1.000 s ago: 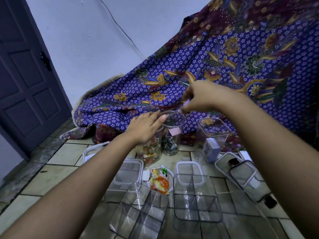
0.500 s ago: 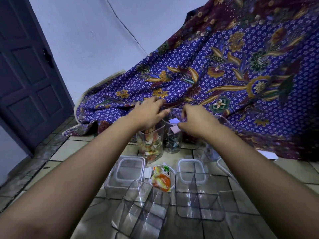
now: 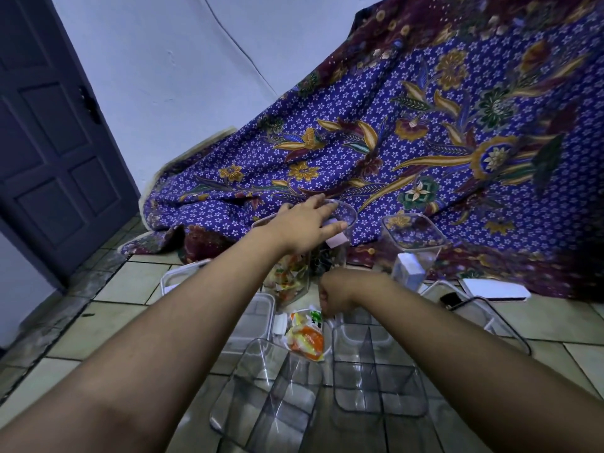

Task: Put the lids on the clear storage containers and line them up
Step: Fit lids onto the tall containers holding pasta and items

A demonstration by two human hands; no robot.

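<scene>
Grey-blue panelled door, far left, well apart from both hands. Tiled floor, beige with dark grout. White-rimmed lid, flat on the tiles, left of the left fingers and partly hidden by the forearm. Left hand: fingers straight and spread, laid palm-down across the tops of two tall clear containers, nothing curled around either. Snack-filled container, upright, directly under that palm. Round-rimmed container, upright, just beside it, with its rim beneath the fingertips and a pink label below the thumb. Batik cloth, purple with floral print, draped beyond the fingers. Orange snack packet, on the floor just below the right fingers. Right hand: fingers curled downward toward the packet, their tips hidden; whether they hold anything cannot be told. Two divided clear trays, lidless, nearer the camera than both hands: left tray, tilted; right tray. Square container, upright, lidless, right of the right hand, holding a white box. Latched lid, on the tiles, farthest right.
</scene>
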